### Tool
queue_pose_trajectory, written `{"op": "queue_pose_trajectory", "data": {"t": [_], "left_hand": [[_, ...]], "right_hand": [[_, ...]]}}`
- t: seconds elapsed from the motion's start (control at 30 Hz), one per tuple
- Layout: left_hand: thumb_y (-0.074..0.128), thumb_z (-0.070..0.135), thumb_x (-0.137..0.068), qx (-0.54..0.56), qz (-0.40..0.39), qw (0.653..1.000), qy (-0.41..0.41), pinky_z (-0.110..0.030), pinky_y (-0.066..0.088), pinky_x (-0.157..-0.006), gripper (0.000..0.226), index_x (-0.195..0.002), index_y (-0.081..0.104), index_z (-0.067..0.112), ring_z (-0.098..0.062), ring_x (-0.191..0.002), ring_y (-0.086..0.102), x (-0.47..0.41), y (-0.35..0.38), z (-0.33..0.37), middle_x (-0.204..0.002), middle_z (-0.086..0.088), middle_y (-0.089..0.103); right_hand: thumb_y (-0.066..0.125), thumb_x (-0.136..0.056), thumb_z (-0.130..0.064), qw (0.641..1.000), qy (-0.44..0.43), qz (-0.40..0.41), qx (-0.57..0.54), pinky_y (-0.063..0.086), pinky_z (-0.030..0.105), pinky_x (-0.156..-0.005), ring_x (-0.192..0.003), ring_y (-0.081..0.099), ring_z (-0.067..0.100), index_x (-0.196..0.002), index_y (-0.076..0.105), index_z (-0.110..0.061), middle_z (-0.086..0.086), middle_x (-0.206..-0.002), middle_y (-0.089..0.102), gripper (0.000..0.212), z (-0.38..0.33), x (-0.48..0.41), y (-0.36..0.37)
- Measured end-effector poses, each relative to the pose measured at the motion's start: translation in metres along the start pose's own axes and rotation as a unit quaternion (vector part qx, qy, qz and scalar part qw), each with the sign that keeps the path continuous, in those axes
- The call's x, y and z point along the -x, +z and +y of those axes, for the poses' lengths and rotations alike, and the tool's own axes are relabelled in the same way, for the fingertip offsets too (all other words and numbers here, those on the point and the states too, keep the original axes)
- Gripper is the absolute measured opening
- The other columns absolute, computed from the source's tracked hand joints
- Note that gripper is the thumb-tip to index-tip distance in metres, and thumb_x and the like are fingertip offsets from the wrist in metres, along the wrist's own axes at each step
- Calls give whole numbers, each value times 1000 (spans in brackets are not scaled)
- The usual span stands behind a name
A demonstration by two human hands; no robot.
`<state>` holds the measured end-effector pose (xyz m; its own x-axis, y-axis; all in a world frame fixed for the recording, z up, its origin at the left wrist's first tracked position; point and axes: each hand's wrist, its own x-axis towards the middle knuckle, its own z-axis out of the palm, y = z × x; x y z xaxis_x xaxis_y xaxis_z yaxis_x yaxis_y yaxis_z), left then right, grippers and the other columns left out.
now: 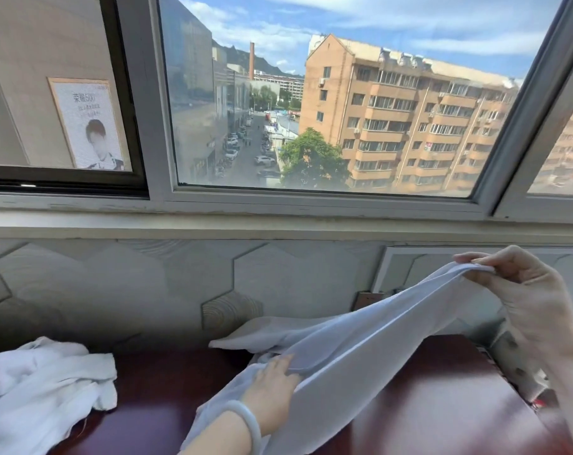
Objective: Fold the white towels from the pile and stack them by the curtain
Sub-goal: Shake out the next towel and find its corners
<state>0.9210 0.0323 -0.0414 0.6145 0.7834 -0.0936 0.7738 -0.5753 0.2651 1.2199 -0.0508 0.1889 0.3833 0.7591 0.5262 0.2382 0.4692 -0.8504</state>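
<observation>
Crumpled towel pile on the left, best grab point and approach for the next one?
Take the pile by the loose flap hanging at its right edge, coming from the right over the bare red tabletop. That flap juts clear of the bunched mass, so it should peel off alone. Both hands are busy now.

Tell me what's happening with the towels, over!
Right hand pinching towel edge, raised. Left hand gripping its lower part over the table. Pile waiting, left. Nothing in the way.
</observation>
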Motion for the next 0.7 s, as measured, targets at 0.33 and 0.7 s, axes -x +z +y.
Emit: {"op": "queue_pose_trajectory", "data": {"t": [0.33,0.7], "left_hand": [[45,6,-88,-42,-91,995,14,-44,20,-109,44,-131,52,16,-26,-142,23,-28,0,2,-150,-3,30],[47,18,-99,182,24,981,-66,-30,41,-88,33,-68,48,28,-18,-92,51,-16,-41,-35,-89,11,44]], "right_hand": [[69,-69,1,1000,-17,1,2,51,31,-88,-89,67,25,-70,63,-16,6,-90,75,18,-1,-8,-9],[79,-63,-17,998,-1,50,-24,46,48,-100,-91,66,28,-72,61,-17,4,-91,75,20,29,-22,-16]]}}
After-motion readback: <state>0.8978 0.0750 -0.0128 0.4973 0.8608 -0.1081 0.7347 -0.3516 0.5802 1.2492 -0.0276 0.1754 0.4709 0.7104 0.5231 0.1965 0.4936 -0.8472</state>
